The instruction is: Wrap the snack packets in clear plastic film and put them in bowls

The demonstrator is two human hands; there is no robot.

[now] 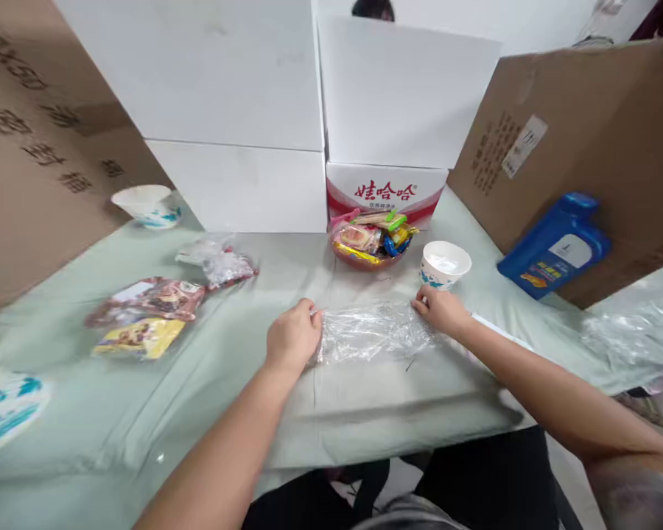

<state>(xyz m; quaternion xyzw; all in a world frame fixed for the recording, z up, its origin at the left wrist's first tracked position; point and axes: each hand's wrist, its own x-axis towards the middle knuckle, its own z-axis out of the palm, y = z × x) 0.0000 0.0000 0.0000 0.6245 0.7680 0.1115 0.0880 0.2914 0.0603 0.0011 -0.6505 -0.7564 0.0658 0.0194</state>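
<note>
Two arms: stretched forward over the tabletop (365,397).
Left hand (294,335): curled, gripping the plastic bag (373,333) at its left edge.
Right hand (440,308): pinching its right edge.

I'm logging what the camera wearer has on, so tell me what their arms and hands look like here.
The left forearm and right forearm are bare as far as the picture's edge, and no sleeve shows. The left hand and right hand wear no gloves. No watch, bracelet or ring is visible. The nails are too blurred to judge.
</note>
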